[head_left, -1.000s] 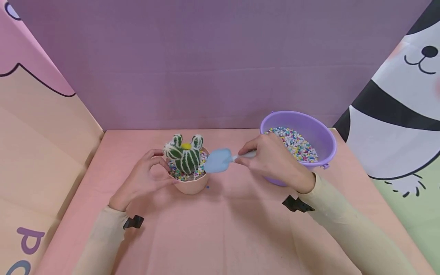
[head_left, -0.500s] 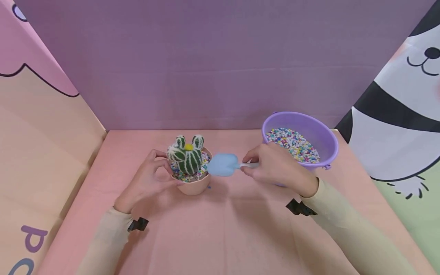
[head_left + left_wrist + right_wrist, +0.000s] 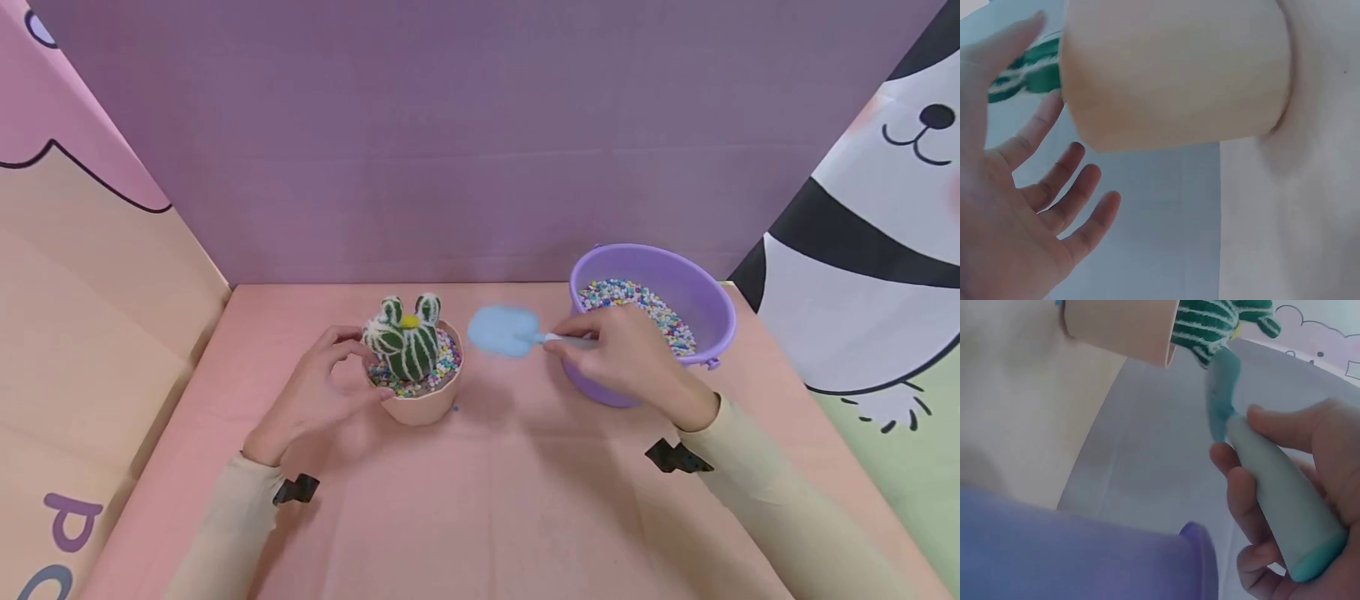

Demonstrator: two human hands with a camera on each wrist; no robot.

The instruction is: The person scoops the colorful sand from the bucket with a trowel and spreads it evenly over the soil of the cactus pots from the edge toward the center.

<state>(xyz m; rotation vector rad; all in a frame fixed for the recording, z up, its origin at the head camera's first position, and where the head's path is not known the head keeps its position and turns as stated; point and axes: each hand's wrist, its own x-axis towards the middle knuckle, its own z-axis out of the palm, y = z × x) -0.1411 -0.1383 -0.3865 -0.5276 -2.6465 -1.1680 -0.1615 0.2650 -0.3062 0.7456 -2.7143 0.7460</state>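
A toy cactus (image 3: 412,354) with white stripes and a yellow top stands in a peach plant pot (image 3: 420,408), with small coloured beads (image 3: 447,358) around its base. My left hand (image 3: 322,392) is at the pot's left side, thumb tip at the front rim and fingertips at the left rim. In the left wrist view its other fingers (image 3: 1088,219) hang loosely apart from the pot. My right hand (image 3: 630,354) grips the handle of a light blue toy trowel (image 3: 502,331), whose blurred blade points left between pot and bucket.
A purple bucket (image 3: 708,312) holding many coloured beads (image 3: 667,325) stands at the right, partly behind my right hand. One blue bead (image 3: 454,408) lies on the pink tabletop (image 3: 450,500) beside the pot. A purple wall (image 3: 450,150) closes off the back.
The trowel in my right hand has moved away from the pot's rim, rightward and a little upward in the head view. My left hand stays at the pot.
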